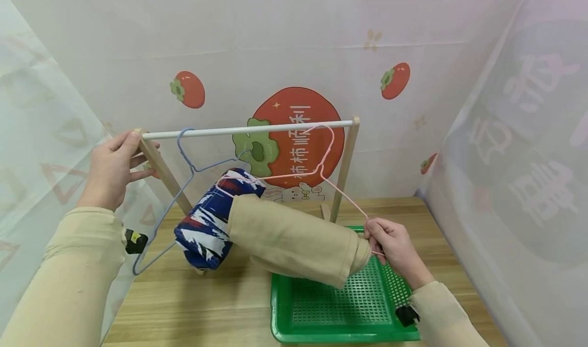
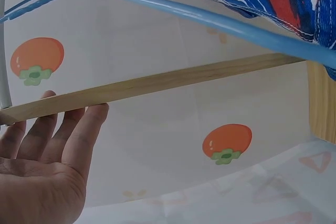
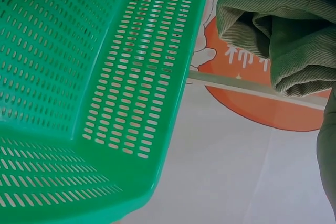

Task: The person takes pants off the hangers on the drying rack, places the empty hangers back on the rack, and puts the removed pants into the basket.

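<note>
Head view, khaki garment: Folded over the lower bar, the khaki garment [image 1: 294, 234] hangs on the pink hanger [image 1: 319, 171], whose hook is at the white rail [image 1: 216, 131]; it lies partly above the green basket [image 1: 340, 336].
Step in hand: This looks like setting a loaded hanger on the rail, with the garment's lie being adjusted.
Right hand: Thumb and fingers of the right hand [image 1: 397, 245] pinch the pink hanger's right corner, just beside the garment's end.
Left hand: At the rack's top corner, the left hand [image 1: 110, 168] grips the left post [image 1: 165, 176], some fingers reaching behind it, apparently steadying the frame.
Next move: It probably calls for levelling the bar and checking that the hook is seated before the pinch is eased, lest the garment slip off.
Blue hanger: Hooked on the rail, the blue hanger [image 1: 193, 170] carries the patterned garment [image 1: 206, 219], near the khaki one.
Left wrist view, post: Several fingers, slightly spread, reach behind the wood; the thumb is not clear here.
Right wrist view, garment end: Folded layers hang beside the basket's edge; only a sliver of the hand shows, so its pinch cannot be told from here.
</note>
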{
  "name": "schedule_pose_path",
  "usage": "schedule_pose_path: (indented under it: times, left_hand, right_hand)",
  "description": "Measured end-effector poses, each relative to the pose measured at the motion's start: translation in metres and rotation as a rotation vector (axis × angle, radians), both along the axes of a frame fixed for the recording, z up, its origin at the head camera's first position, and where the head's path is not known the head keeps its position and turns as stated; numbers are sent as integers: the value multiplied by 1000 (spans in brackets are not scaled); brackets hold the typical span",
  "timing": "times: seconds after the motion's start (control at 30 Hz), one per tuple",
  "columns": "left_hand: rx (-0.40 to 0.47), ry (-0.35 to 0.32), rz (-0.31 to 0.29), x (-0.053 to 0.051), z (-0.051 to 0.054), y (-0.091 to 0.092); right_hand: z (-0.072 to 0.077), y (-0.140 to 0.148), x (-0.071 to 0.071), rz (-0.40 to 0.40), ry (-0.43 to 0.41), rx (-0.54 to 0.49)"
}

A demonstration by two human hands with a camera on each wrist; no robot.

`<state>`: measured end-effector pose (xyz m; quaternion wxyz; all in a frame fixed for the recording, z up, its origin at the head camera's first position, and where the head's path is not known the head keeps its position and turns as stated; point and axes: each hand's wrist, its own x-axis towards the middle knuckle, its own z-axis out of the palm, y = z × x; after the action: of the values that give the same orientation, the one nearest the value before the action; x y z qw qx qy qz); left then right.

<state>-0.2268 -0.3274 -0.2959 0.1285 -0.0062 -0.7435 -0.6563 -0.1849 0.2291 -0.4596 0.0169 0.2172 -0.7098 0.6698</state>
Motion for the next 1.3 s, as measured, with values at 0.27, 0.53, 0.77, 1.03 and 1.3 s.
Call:
schedule_pose_path:
  times: [0.27,0.53,0.77,1.03,1.3]
  left_hand:
    - [1,-21,13,1,1,-1]
    - [7,-12,33,3,0,2]
    - [-323,114,297,11,6,30]
    - [-648,578,416,23,-4,68]
    - [-911,736,117,38,-24,114]
  right_hand:
    - [-6,1,3,-38,-54,43]
    - [-10,2,6,-67,-85,54]
    - [-12,3,7,-91,-80,62]
    - [-12,2,9,-97,-87,66]
    - [-10,1,10,-113,-81,54]
